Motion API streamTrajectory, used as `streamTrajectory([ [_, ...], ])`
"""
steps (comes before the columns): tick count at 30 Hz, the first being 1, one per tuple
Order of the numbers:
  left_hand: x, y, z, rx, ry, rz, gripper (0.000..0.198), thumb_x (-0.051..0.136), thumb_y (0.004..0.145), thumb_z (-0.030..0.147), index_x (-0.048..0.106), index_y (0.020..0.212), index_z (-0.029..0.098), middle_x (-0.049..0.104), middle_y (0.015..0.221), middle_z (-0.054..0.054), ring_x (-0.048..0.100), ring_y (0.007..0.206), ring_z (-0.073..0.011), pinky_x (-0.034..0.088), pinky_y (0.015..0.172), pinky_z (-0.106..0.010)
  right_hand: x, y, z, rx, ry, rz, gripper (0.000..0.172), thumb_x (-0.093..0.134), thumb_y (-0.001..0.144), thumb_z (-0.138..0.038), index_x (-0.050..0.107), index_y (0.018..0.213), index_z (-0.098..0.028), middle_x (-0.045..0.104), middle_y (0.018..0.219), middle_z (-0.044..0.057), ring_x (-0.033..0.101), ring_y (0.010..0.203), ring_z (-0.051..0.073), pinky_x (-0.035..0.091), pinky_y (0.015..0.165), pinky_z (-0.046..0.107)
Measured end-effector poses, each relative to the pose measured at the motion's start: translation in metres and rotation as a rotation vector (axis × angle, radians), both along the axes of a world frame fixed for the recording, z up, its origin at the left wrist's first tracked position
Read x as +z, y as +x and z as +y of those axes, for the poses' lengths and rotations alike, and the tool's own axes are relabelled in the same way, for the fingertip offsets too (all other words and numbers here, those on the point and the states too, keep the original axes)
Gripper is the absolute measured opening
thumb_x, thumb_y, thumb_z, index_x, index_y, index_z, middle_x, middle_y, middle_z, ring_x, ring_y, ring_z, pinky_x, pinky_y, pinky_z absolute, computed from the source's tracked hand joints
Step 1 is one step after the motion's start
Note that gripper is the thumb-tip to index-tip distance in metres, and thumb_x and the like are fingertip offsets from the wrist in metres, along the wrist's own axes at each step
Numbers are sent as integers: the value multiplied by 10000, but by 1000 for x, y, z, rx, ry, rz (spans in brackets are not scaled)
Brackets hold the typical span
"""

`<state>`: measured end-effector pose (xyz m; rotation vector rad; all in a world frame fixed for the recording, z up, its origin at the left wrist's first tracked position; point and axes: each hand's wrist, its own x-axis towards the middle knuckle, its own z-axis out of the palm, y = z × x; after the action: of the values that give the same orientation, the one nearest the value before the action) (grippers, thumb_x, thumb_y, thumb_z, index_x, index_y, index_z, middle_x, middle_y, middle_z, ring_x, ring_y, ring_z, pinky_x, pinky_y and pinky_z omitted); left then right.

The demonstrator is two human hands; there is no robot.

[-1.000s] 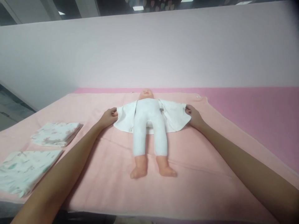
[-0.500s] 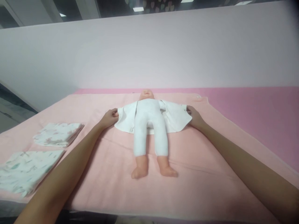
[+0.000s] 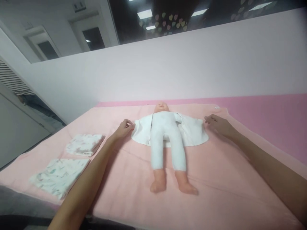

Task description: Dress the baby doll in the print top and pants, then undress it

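A baby doll (image 3: 157, 137) in white clothing lies on its back, with its head away from me and its bare feet towards me. Beneath its body a white baby top (image 3: 194, 132) is spread out to both sides, its sleeves stretched wide. My left hand (image 3: 124, 127) is at the left cuff, fingers loosely curved and apart; whether the fingertips still touch the cloth is hard to see. Just off the right cuff, my right hand (image 3: 219, 124) is open, its fingers slightly bent and holding nothing.
Two folded printed cloths, one nearer (image 3: 61, 175) and one farther (image 3: 83, 143), lie to the left beside my forearm. A pink blanket (image 3: 129, 191) covers the padded table. Behind stands a white wall panel (image 3: 179, 70). A person in a striped top (image 3: 11, 78) is partly visible far left.
My right hand has let go of the right side of the top and moved slightly outward. My left hand's grip has loosened at the left cuff. The view has turned up and left.
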<state>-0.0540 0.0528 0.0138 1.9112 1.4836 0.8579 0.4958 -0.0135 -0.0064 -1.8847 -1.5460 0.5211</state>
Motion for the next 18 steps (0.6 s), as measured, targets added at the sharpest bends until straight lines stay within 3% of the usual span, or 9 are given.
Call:
streamTrajectory([
  [3,0,6,-14,35,173,263,461,648,903,671,603,944,214,662,1008,-83,620,1011,-292,516,885,-437,3,-8,-4,144,-180,-166,629,557,876,-813,598,841,-186,676,885,46,592,793,190,422,734,295],
  [5,-4,9,-23,39,260,413,421,664,896,639,623,896,220,643,1053,-90,576,1077,-316,486,938,-459,1,-11,-5,195,-214,-234,627,625,829,-804,568,815,-180,648,838,39,555,738,168,389,697,283],
  [11,-18,5,-44,137,323,592,232,562,969,431,644,919,219,628,1045,-108,571,1026,-316,478,893,-444,-8,-1,-4,156,-275,-226,638,648,790,-814,588,844,-181,664,894,65,572,757,188,381,702,297],
  [15,-7,-16,-69,175,282,702,242,521,982,412,643,896,222,652,1069,-115,581,1037,-331,476,858,-443,-11,0,-14,147,-287,-224,610,675,773,-793,629,917,-202,683,950,80,615,825,230,413,732,321],
  [18,9,-40,-101,173,290,715,300,517,982,498,644,926,232,669,1113,-104,591,1048,-330,472,845,-431,-10,-3,-37,112,-221,-271,606,604,818,-815,608,918,-217,666,861,93,598,739,238,407,685,346],
])
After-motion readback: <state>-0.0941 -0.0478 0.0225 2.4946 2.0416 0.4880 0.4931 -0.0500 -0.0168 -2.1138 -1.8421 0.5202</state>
